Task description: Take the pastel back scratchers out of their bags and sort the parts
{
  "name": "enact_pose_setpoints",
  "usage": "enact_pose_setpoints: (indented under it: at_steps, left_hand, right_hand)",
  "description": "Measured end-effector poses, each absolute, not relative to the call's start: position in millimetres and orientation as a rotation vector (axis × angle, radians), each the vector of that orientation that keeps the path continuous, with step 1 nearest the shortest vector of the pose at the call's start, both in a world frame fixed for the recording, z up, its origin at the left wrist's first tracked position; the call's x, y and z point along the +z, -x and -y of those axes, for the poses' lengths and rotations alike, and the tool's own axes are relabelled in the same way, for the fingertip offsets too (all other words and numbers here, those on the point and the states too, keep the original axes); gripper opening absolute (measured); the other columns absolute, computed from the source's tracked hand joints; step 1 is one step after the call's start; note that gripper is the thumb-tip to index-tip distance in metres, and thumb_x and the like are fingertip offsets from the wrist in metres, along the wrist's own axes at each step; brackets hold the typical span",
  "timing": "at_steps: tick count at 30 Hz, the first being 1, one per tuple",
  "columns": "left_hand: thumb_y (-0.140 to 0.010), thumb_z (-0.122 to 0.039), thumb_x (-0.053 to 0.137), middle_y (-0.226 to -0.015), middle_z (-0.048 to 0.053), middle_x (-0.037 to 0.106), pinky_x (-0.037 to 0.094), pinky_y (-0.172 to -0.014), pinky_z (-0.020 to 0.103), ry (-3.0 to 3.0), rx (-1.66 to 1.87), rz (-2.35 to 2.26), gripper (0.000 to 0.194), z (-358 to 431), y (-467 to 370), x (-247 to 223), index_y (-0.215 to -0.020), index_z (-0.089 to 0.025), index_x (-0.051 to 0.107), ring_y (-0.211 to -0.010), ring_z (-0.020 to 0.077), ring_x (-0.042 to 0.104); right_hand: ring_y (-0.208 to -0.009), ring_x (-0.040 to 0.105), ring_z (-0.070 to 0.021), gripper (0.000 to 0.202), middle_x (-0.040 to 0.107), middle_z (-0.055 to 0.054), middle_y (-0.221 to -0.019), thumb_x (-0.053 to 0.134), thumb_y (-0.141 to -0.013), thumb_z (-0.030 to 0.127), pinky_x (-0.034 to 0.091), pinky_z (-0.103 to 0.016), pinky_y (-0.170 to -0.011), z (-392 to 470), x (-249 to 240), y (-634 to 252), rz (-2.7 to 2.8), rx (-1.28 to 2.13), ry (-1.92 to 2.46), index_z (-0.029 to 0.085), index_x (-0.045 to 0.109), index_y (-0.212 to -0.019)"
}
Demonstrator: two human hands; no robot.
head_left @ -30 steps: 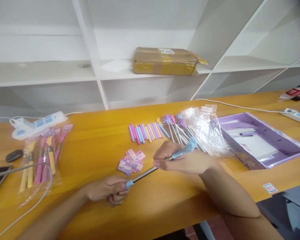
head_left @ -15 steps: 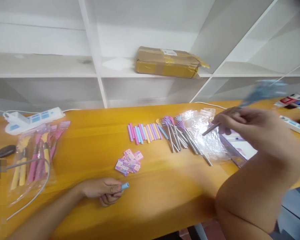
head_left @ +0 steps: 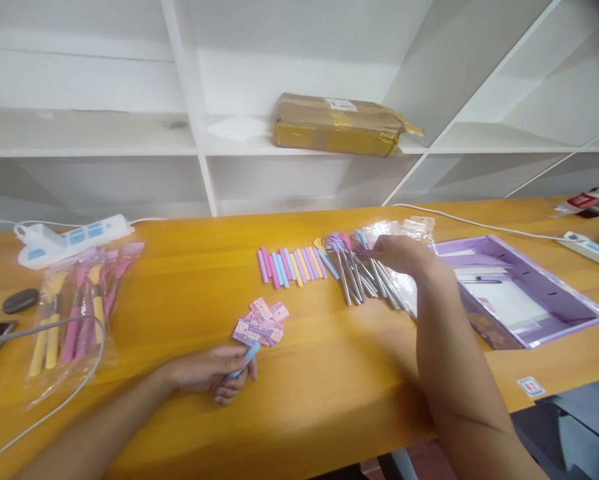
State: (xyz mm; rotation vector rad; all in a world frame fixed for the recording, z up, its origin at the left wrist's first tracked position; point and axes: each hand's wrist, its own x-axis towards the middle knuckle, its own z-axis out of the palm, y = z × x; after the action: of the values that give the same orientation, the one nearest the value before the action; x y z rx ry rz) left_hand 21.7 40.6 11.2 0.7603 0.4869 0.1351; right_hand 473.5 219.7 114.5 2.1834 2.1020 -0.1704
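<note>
In the head view, my left hand (head_left: 223, 373) is closed around a light blue handle tube (head_left: 249, 355) near the table's front. Just beyond it lies a small heap of pink and purple printed cards (head_left: 262, 323). Over the far right of a pile of back scratchers (head_left: 352, 275), my right hand (head_left: 398, 253) has its fingers pinched at the hand-shaped heads, by a light blue one (head_left: 362, 240). My wrist and the back of the hand partly hide what is gripped. The scratchers have bare metal rods. Left of them lies a row of pastel handle tubes (head_left: 293, 267).
Clear plastic bags (head_left: 424, 230) lie behind my right hand. A purple box (head_left: 574, 293) holding papers and a pen stands at the right. Bagged scratchers (head_left: 74, 313), a power strip (head_left: 99, 230) and a black mouse (head_left: 20, 301) are at the left. A taped carton (head_left: 336, 127) sits on the shelf.
My right hand, which was raised at the right with a light blue back scratcher, has come down and left to the pile. The blue tube in my left hand has turned to slant more upright.
</note>
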Motion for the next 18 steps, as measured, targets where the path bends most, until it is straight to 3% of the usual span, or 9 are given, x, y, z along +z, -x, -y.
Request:
enact_pose_setpoints:
  at_steps: [5, 7, 9, 11, 13, 18]
  left_hand:
    - [-0.100, -0.042, 0.067, -0.087, 0.000, 0.057, 0.039, -0.056, 0.025, -0.764, 0.232, -0.451, 0.042, -42.1, -21.7, 7.8, -0.135, -0.022, 0.054, -0.061, 0.0115, 0.052]
    - [-0.092, -0.030, 0.073, -0.094, 0.001, 0.061, 0.042, -0.056, 0.024, -0.764, 0.234, -0.456, 0.052, -42.5, -21.1, 4.8, -0.139, -0.024, 0.051, -0.062, 0.0115, 0.056]
    - [-0.087, -0.024, 0.077, -0.103, 0.002, 0.064, 0.045, -0.058, 0.024, -0.778, 0.226, -0.451, 0.063, -42.8, -20.4, 0.9, -0.143, -0.028, 0.047, -0.065, 0.0112, 0.060]
    - [-0.091, -0.026, 0.077, -0.111, 0.004, 0.065, 0.049, -0.062, 0.024, -0.805, 0.219, -0.430, 0.065, -42.7, -20.1, -3.5, -0.147, -0.030, 0.043, -0.069, 0.0112, 0.065]
    - [-0.096, -0.035, 0.077, -0.118, 0.007, 0.065, 0.053, -0.066, 0.026, -0.832, 0.224, -0.392, 0.061, -42.1, -20.6, -7.2, -0.146, -0.029, 0.044, -0.073, 0.0123, 0.069]
    - [-0.094, -0.042, 0.082, -0.119, 0.013, 0.070, 0.057, -0.070, 0.030, -0.857, 0.237, -0.408, 0.060, -39.0, -22.3, -6.1, -0.141, -0.023, 0.050, -0.076, 0.0161, 0.074]
  right_hand:
    - [-0.074, 0.063, -0.0169, 0.026, 0.075, -0.007, -0.091, 0.057, -0.102, 0.039, 0.040, -0.027, -0.067, -181.5, 130.5, -408.0, -2.441, -0.433, -1.877, 0.018, 0.070, -0.093]
    - [-0.073, 0.063, -0.0157, 0.020, 0.074, -0.006, -0.092, 0.058, -0.102, 0.032, 0.041, -0.026, -0.067, -156.6, 129.7, -369.6, -2.625, -0.654, -1.624, 0.018, 0.070, -0.096]
    - [-0.083, 0.066, -0.0160, 0.014, 0.074, -0.006, -0.105, 0.066, -0.099, 0.026, 0.044, -0.025, -0.073, -130.3, 121.5, -334.7, -2.853, -0.868, -1.215, 0.018, 0.071, -0.109]
    - [-0.100, 0.066, -0.0179, 0.027, 0.070, -0.008, -0.124, 0.069, -0.097, 0.021, 0.047, -0.026, -0.081, -106.1, 107.9, -308.4, -3.008, -0.959, -0.762, 0.021, 0.069, -0.125]
    - [-0.106, 0.065, -0.0182, 0.029, 0.066, -0.008, -0.133, 0.066, -0.099, 0.017, 0.047, -0.027, -0.084, -87.6, 93.3, -292.1, -3.056, -0.983, -0.503, 0.024, 0.068, -0.128]
    - [-0.098, 0.066, -0.0153, 0.022, 0.072, -0.004, -0.120, 0.054, -0.106, 0.016, 0.047, -0.026, -0.085, -72.9, 75.3, -276.5, -3.018, -1.181, -0.596, 0.023, 0.070, -0.120]
